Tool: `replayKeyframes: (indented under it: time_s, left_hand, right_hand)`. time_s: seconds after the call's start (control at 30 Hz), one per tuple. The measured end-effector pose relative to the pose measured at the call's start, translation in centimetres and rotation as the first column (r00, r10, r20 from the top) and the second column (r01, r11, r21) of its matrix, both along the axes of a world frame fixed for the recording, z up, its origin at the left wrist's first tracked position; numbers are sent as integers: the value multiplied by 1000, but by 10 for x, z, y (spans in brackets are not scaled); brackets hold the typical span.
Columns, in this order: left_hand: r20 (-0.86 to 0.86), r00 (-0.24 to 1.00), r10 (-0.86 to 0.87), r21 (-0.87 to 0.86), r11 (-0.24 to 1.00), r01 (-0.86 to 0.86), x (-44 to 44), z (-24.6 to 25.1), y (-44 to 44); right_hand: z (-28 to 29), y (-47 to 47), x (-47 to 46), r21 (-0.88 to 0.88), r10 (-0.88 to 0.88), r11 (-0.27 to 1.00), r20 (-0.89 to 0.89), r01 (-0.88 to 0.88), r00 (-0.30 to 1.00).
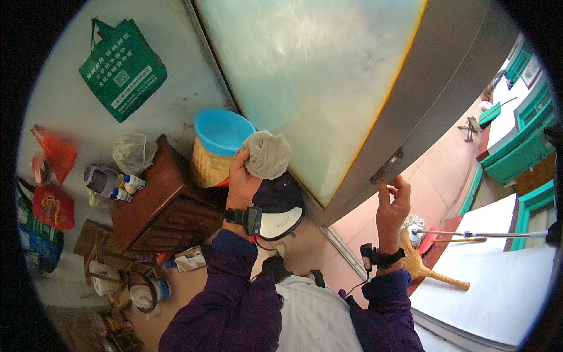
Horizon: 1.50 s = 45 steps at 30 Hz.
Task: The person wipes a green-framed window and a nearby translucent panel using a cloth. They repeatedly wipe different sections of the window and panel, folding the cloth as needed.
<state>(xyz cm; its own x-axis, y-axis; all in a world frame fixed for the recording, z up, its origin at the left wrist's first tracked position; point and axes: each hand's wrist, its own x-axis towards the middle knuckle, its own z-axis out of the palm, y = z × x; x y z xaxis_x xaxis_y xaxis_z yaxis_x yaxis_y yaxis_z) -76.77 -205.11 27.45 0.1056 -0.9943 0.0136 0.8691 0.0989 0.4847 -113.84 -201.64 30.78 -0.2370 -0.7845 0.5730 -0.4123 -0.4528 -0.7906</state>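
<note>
My left hand (244,178) grips a bunched grey cloth (267,155), held up before the frosted glass panel (308,88) of a door. The door's frame (422,110) is brown-grey and carries a metal handle (387,165). Just below that handle is my right hand (393,200), with thumb and forefinger close together and the other fingers curled. Whether it pinches something small or touches the handle cannot be made out. Dark straps with small devices circle both wrists. Behind the left hand a light blue plastic basin (224,130) rests on a woven basket (206,165).
A dark red wooden cabinet (154,211) stands left, with small bottles (132,181) on it. A green bag (125,70) hangs on the wall. Past the door edge are pink floor tiles (433,189), a straw broom (418,259) and a mop (413,231). Stools and buckets crowd the lower left.
</note>
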Motion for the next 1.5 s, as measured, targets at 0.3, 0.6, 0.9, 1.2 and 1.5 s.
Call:
replayKeyframes:
  time_s: [0.3, 0.6, 0.9, 1.2, 1.5]
  left_hand:
    - [386, 831, 400, -194, 916, -351, 21, 84, -70]
    - [831, 24, 555, -484, 744, -459, 73, 74, -241]
    - [636, 664, 393, -2, 861, -508, 142, 17, -302]
    - [669, 15, 743, -625, 574, -529, 241, 299, -394]
    - [735, -223, 641, -632, 527, -569, 239, 93, -419]
  right_hand:
    - [-13, -2, -6, 2, -9, 1000, -59, 9, 998]
    - [-3, 10, 8, 205, -74, 978, 204, 31, 976]
    - [24, 9, 41, 240, -194, 959, 161, 153, 968]
    - [16, 7, 42, 312, -308, 921, 219, 232, 926]
    - [6, 15, 34, 368, -354, 888, 166, 275, 921]
